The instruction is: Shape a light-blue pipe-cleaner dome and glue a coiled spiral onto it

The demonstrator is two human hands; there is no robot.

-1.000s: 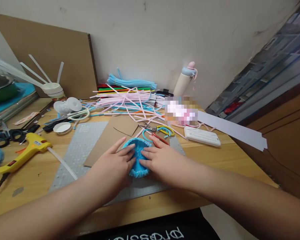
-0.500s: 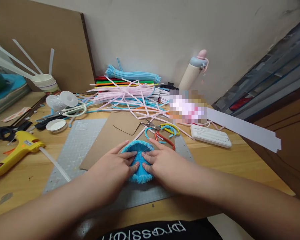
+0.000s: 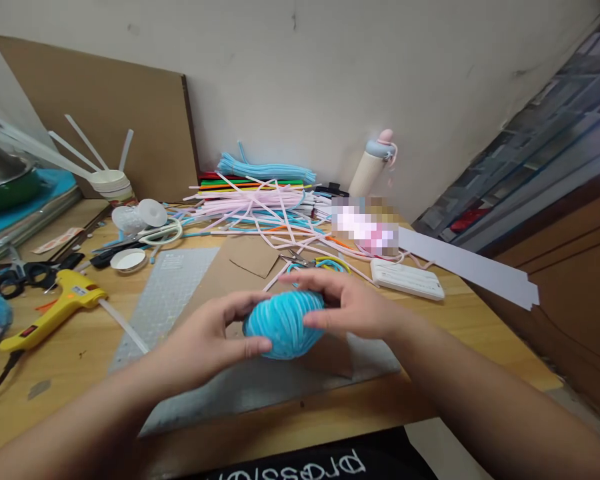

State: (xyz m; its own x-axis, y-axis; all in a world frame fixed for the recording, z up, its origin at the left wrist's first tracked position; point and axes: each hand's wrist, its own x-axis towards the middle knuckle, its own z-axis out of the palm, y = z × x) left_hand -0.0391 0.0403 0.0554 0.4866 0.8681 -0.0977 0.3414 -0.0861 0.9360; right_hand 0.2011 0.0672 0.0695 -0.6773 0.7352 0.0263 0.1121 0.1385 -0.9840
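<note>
A fuzzy light-blue piece (image 3: 285, 325), which looks wound from pipe cleaners, is held above the cutting mat (image 3: 210, 400). Its rounded, ribbed outside faces me and its hollow side is hidden. My left hand (image 3: 215, 337) grips its left end, thumb in front and fingers behind. On the right end lies the thumb of my right hand (image 3: 355, 307), with the fingers curved over the top and far side. Beneath and beyond it is a cardboard sheet (image 3: 210, 287) with a smaller cardboard scrap (image 3: 254, 257) on it. Pliers (image 3: 297, 259) lie just behind my right hand.
At left are a yellow glue gun (image 3: 60, 310), scissors (image 3: 25, 277) and a paper cup (image 3: 111, 187) of glue sticks. Pipe cleaners (image 3: 260, 200) pile up at the back. A bottle (image 3: 367, 170), white power bank (image 3: 407, 279) and white strip (image 3: 470, 263) are at right.
The blue piece has been turned over: its hollow inside faced me with fingers pressed into it, and now its rounded outside shows. My hands have shifted to its two ends. The view has tilted up.
</note>
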